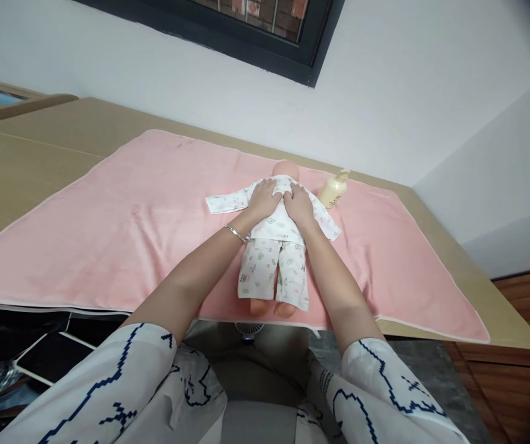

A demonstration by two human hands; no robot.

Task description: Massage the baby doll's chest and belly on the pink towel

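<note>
A baby doll (278,231) in a white patterned top and trousers lies on a pink blanket (108,228), head toward the wall and feet toward me. My left hand (264,200) rests flat on the left side of its upper body, fingers stretched toward the head. On the right side my right hand (298,203) lies the same way, with the thumbs close together in the middle. Both sleeves of the doll spread outward. A pale yellow pump bottle (333,190) stands on the blanket just right of the doll's shoulder.
The blanket covers much of a wooden table (29,154) and hangs at its front edge. Behind the table is a white wall with a dark window frame (246,52). A small fan (249,330) is below the front edge; wooden drawers (519,370) stand at right.
</note>
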